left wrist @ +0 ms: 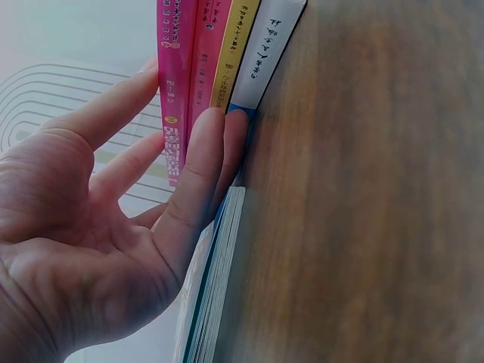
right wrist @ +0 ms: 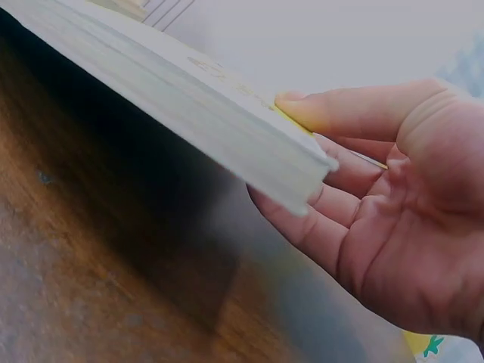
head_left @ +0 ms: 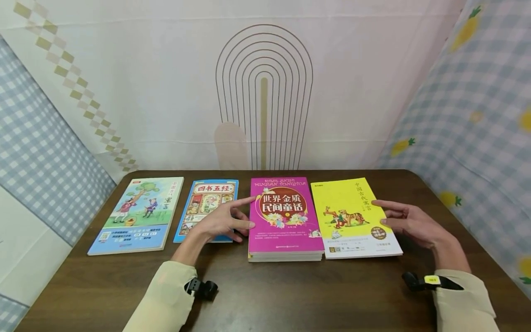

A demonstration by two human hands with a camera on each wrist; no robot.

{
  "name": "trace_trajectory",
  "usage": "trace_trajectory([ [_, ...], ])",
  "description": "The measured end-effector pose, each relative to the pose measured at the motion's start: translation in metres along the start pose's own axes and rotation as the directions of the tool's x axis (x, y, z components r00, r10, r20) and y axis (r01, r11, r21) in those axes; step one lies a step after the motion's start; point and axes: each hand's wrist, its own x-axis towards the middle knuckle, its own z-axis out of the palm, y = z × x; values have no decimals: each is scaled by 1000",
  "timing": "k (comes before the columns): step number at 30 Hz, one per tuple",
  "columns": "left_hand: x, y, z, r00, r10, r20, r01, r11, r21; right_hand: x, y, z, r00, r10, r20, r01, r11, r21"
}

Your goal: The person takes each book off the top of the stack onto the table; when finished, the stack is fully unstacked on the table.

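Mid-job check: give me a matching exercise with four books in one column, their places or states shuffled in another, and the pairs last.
Column 1
1. Magenta book
2. Yellow book
3. Tree-cover book
4. Blue-bordered book

Column 2
A. second from left in the head view
B. on top of a stack
C. pinched by the right hand
D. leftmost in the head view

Pairs: 1-B, 2-C, 3-D, 4-A

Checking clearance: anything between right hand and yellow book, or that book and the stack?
Nothing visible: the right hand holds the yellow book by its right edge; the stack is just left of it. The left hand is on the stack's other side.
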Motion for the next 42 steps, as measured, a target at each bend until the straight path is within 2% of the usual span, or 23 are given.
trace_trajectory([
  [12,2,-3,-2,1000,-1,0,1,1000,2,5,-6,4,998,55,1,-54,989,-138],
  [18,2,-3,-2,1000,0,2,0,1000,4,5,-16,6,998,61,-11,-62,960,-273],
  [25,2,-3,-3,1000,6,4,-6,1000,7,3,-25,9,999,32,-14,-35,932,-361],
  [31,2,-4,-3,1000,14,6,-14,1000,13,-6,-38,6,997,24,-75,-55,898,-436],
  [36,1,-3,-2,1000,14,8,-14,1000,15,-14,-53,8,990,-74,-119,20,916,-400],
  [42,2,-1,-1,1000,10,4,-10,1000,18,-17,-72,19,981,-156,-118,112,943,-313],
])
